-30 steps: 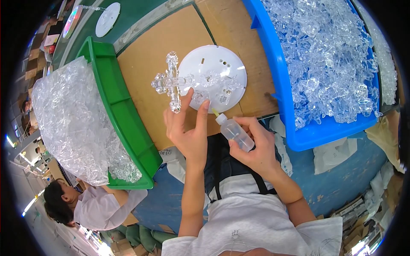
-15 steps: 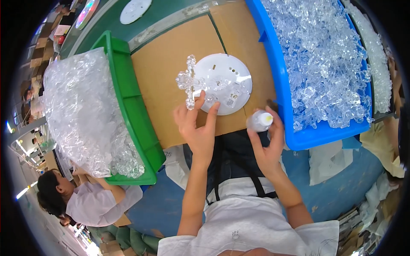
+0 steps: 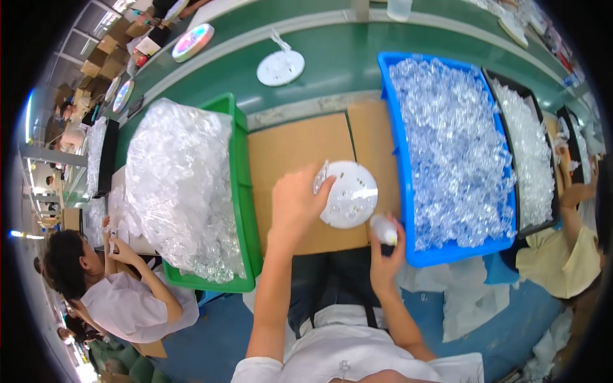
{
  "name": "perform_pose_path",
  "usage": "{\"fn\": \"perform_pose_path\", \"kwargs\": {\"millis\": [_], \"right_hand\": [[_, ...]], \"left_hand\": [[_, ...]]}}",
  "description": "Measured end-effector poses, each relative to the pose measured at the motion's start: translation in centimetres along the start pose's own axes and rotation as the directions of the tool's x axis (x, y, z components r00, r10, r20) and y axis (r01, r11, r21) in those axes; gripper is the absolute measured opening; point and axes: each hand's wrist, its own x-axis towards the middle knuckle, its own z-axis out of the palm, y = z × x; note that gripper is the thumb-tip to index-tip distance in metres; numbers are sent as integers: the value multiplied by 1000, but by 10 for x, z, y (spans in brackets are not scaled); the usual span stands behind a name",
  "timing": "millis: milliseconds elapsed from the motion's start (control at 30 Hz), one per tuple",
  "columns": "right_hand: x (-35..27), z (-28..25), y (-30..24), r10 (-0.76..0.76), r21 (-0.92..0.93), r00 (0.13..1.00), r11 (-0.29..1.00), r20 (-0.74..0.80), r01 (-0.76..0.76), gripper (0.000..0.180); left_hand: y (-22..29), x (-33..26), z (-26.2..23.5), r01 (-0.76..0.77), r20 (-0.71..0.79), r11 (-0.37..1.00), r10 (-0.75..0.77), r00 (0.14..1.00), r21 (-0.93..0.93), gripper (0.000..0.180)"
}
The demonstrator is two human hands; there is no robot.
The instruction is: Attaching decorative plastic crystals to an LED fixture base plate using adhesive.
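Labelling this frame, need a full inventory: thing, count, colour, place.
round disc: 1, white, on the cardboard, under the left hand
clear piece: 1, transparent, at the disc's left edge by the fingers
small bottle: 1, white with yellowish tip, in the right hand
cardboard sheet: 1, brown, between the green and blue bins
blue bin: 1, right of the cardboard, full of clear pieces
green bin: 1, left, holds a bag
plastic bag: 1, clear, full of clear pieces
black tray: 1, far right, clear pieces
second disc: 1, white, on the green belt
neighbouring people: 2, lower left and right edge
left hand: on the disc
right hand: gripping the bottle
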Motion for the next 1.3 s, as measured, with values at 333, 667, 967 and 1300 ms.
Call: {"fn": "perform_pose_path", "kwargs": {"millis": [333,667,967,1300], "right_hand": [[-14,-20,6,34,73,984,996,175,-47,49],[0,-8,1,36,151,983,986,179,-64,52],[41,49,-30,45,106,991,993,124,-58,49],[215,165,-12,-13,-231,1000,973,-23,7,46]], "left_hand": [[-4,207,30,-359,-165,920,333,928,-160,15],[-13,351,17,-613,-99,724,668,737,316,27],[-26,323,-34,-380,119,675,400,909,632,15],[19,115,-116,-202,-104,768,329,939,607,8]]}}
